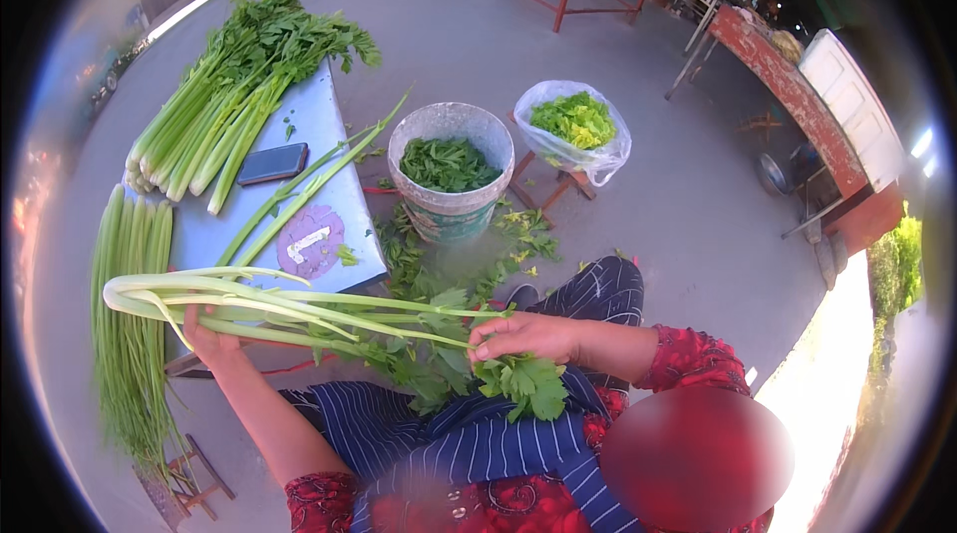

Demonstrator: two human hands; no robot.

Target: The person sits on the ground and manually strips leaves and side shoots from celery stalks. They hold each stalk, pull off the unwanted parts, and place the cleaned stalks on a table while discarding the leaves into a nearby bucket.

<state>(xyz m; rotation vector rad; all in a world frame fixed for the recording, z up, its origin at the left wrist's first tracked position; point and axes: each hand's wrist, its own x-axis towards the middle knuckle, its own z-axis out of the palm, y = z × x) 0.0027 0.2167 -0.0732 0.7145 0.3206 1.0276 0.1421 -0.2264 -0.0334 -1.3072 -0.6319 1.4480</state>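
A leafy bunch of celery point(247, 299) lies across in front of me, its pale base at the left. My left hand point(211, 338) is under the stalks near the base and grips them. At the leafy end, my right hand point(516, 337) pinches a stem, with green leaves hanging below it. Two loose celery stalks point(299, 196) rest on the metal-topped table point(359, 234) beyond the bunch. Several leafy celery bunches point(217, 99) are piled at the table's far left. Stripped stalks with thin, stringy ends point(133, 294) hang over its near left edge.
A phone point(274, 163) lies on the table. Right of it stand a bucket point(452, 196) of green leaves and a plastic bag point(572, 133) of yellow-green leaves on a wooden stool point(553, 200). Fallen leaves point(523, 234) litter the floor. A red metal frame point(564, 2) stands farther off.
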